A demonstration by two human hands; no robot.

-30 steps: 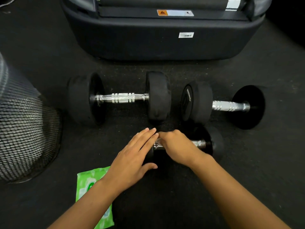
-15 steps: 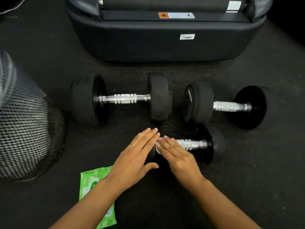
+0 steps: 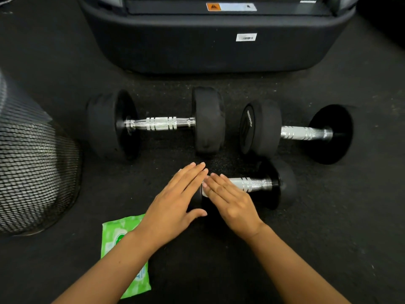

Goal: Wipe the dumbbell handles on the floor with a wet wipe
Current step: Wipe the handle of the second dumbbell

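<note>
**Both hands flat on the nearest of three dumbbells**

Right hand (image 3: 230, 201): fingers straight and together, laid flat over the left end of the small dumbbell's handle (image 3: 252, 184). A sliver of white, the wet wipe (image 3: 205, 189), shows under the fingertips against the metal.

Left hand (image 3: 175, 200): fingers straight, thumb spread, palm resting on the left weight head of the same dumbbell; head mostly hidden. The two sets of fingertips nearly touch.

Count: 3 dumbbells, 2 hands, 1 wipe packet, 1 mesh bin.

Small dumbbell (image 3: 276, 185): nearest, lying on the floor (image 3: 328, 216). Handle is bright chrome, cylindrical, knurled with ringed grooves; heads round, matte black.

Beyond it, side by side: large left dumbbell (image 3: 157, 123) and large right dumbbell (image 3: 293, 132), same chrome handles and black round heads.

Green wipe packet (image 3: 122, 235): flat, glossy, partly under the left forearm.

Mesh bin (image 3: 32, 176): black wire, rounded, far left.

Floor: dark speckled rubber.
</note>
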